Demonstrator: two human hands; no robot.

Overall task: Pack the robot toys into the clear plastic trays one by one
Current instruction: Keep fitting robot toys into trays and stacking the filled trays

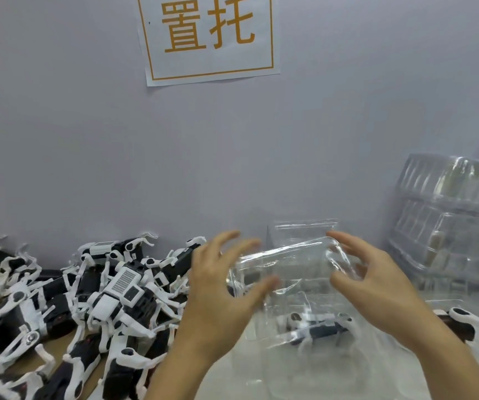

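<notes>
Head view, and both hands are up in front of the pale wall (319, 125), either side of a clear plastic tray (287, 272). Left hand (221, 295) sits on the tray's left end, fingers (257, 290) spread and curved; the thumb seems to press the near edge, though motion blur keeps me from saying how firm the grip is. Right hand (377, 287) is on the right end, fingers (345, 241) bent over the tray's rounded corner, thumb low against its side. The tray is held above the counter (50, 359), tilted, its left end lower.

Below it, seen through the plastic, one robot toy (319, 327) lies in another clear tray (304, 368) on the counter. Another toy (463, 321) pokes out past the right wrist.

To the left, a big heap of black-and-white robot toys (88, 307) is piled against the wall, legs tangled every way. Far right, a stack of clear trays (449, 220) leans by the wall, nested together. Behind the held tray a further clear piece (304, 226) stands upright against the wall.

Up top, a paper sign (209, 39) with orange characters in an orange frame is stuck to the wall.
</notes>
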